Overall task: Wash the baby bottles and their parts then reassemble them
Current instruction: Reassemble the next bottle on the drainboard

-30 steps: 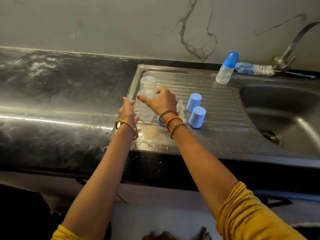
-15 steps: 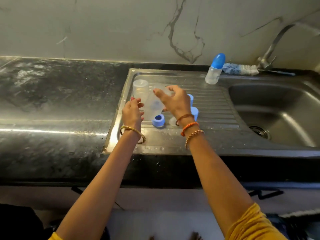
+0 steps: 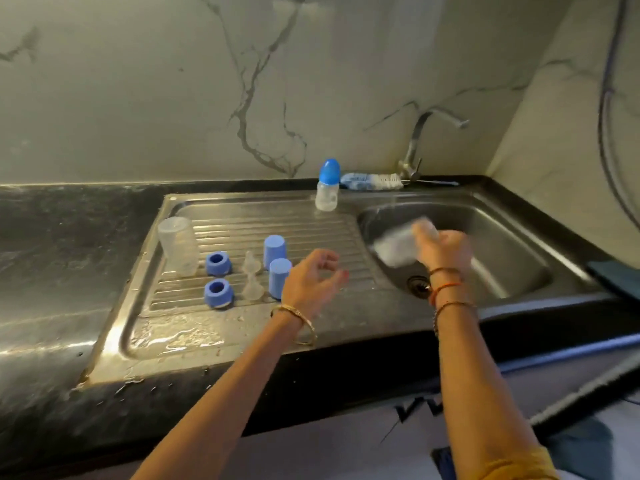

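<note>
My right hand [image 3: 441, 251] grips a clear bottle body [image 3: 394, 245], blurred by motion, over the sink basin [image 3: 502, 258]. My left hand [image 3: 311, 282] hovers empty with loosely curled fingers above the drainboard [image 3: 311, 230]. On the drainboard an upturned clear bottle body [image 3: 179, 245] stands at the left. Beside it sit two blue collars [image 3: 218, 264] [image 3: 218, 293], two clear nipples [image 3: 252, 263] [image 3: 252, 289] and two blue caps [image 3: 274, 251] [image 3: 280, 278]. An assembled small bottle with a blue cap [image 3: 327, 187] stands at the back.
A bottle brush [image 3: 370, 181] lies behind the sink by the tap [image 3: 420, 143]. The drain [image 3: 418, 284] sits low in the basin. Black wet countertop [image 3: 69, 244] stretches to the left. A dark cloth [image 3: 616, 278] lies at the right edge.
My right hand lifted one clear bottle body off the drainboard and swung it right over the basin. My left hand let go and moved right. The camera turned right and up.
</note>
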A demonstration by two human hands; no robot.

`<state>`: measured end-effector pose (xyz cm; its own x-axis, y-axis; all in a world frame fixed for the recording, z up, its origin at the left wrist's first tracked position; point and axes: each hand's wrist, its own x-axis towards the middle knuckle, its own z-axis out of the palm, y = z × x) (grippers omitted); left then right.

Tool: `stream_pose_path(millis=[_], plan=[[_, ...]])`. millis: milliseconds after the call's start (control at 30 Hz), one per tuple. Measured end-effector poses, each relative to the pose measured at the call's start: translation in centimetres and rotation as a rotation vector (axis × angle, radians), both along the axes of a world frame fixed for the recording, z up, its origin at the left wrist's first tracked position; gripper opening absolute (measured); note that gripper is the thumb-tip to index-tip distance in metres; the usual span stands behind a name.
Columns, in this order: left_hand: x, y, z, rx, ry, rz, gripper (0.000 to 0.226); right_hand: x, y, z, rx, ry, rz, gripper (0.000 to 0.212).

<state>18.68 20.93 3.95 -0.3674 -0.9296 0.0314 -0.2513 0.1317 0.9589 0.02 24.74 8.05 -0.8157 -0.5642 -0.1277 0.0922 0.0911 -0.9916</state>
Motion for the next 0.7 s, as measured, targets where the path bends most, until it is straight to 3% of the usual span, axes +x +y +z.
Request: stream_pose_path(millis=[33,67,100,167,267,333,400,467,533,633,700], plan=[[-0.9,0.5,-0.8,-0.156,-0.109,-0.008,0.020,-0.3,0.5,-1.3,0.113,0.127,-0.108,0.047],[-1.2,0.8,-1.1,-0.159,-0.102,-0.037,0.025,-0.3,0.9,-2.6,0.158,0.275,-0.164,0.050],[-1.6,0.9,-1.3,-0.083,-0.034,-0.041,0.025,-0.4,1.2,-3.6,0.156,0.298,-0.151,0.051],[-1.9,1.1,-1.2,0.145,0.101,-0.017,0.018,-0.8,1.7,-4.8,-0.051,0.082,-0.178,0.045],[-2.4,1.5,-0.8,0.440,0.251,-0.034,0.007,0.4,2.9,-4.7,-0.357,-0.418,0.040,0.017],[-2.4,1.8,-0.5,0.487,0.333,-0.062,0.004,2.3,3.8,-4.6,-0.445,-0.613,0.215,0.018],[-2.1,2.0,-0.5,0.475,0.429,-0.055,0.004,4.3,4.6,-5.2,-0.395,-0.643,0.378,0.023],[-1.4,2.1,-0.7,0.385,0.506,-0.018,0.004,5.6,5.0,-6.4,-0.274,-0.509,0.503,0.021],[-0.1,2.1,-0.9,0.247,0.505,-0.044,0.019,6.2,5.2,-7.6,-0.133,-0.314,0.636,0.018],[2.6,1.5,-1.7,0.080,0.365,-0.074,0.043,6.9,4.6,-8.6,0.029,0.043,0.830,0.025],[4.5,1.0,-2.3,0.002,0.270,-0.026,0.052,7.5,3.6,-8.9,0.102,0.302,0.835,0.030]])
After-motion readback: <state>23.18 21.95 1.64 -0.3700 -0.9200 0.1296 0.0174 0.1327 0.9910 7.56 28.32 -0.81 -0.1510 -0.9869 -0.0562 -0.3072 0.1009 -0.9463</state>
